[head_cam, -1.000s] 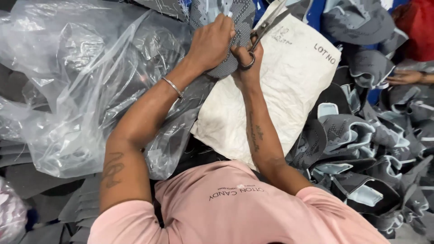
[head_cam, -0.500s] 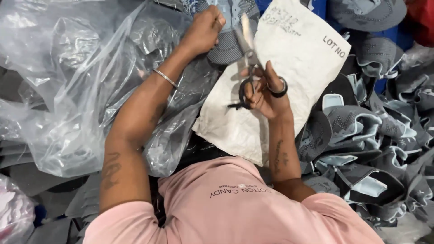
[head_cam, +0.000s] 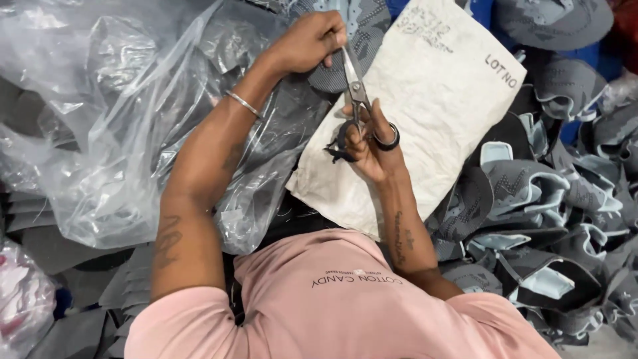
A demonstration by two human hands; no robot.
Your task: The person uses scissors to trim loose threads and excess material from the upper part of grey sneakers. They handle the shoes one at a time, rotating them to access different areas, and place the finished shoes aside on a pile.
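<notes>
The scissors [head_cam: 357, 100] stood upright at the far middle, over a white sack [head_cam: 432, 119], blades pointing away. The right hand [head_cam: 369, 143] gripped their handles, fingers through the loops. At the tips, the left hand [head_cam: 309, 41] pinched a grey patterned fabric piece [head_cam: 365, 33]. Clear plastic bags [head_cam: 93, 119] lay left; grey shoe uppers [head_cam: 531, 193] were piled right.

Premises: a shoe-making workshop. Evidence: heaped grey shoe uppers [head_cam: 531, 199] at right, clear plastic bags [head_cam: 100, 133] of cut pieces at left, a white sack [head_cam: 432, 113] serving as work surface, and scissors [head_cam: 355, 100] in use at centre.
</notes>
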